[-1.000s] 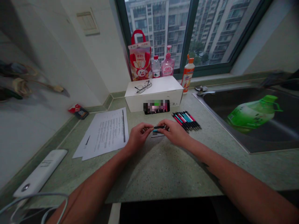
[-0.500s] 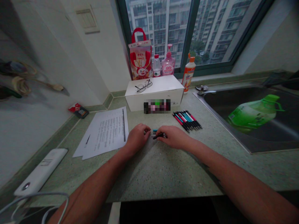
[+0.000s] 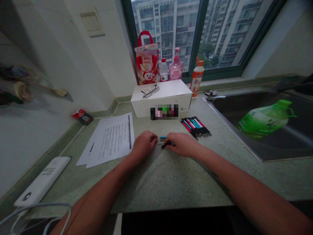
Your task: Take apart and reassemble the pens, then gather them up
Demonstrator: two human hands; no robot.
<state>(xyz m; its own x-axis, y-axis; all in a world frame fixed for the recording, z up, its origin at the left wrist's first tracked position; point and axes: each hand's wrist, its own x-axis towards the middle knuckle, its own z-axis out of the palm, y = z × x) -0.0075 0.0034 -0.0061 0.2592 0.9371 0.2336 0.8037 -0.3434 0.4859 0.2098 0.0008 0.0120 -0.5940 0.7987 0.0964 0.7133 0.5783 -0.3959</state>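
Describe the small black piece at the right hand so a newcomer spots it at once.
Find the white box on the green counter. In front of it, the right hand pinches the small black piece. Unlike the teal piece just beyond, it is black and held.

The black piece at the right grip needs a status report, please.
Right grip on black piece. Left grip nearby, hold unclear. Blue piece just beyond, possibly in the way.
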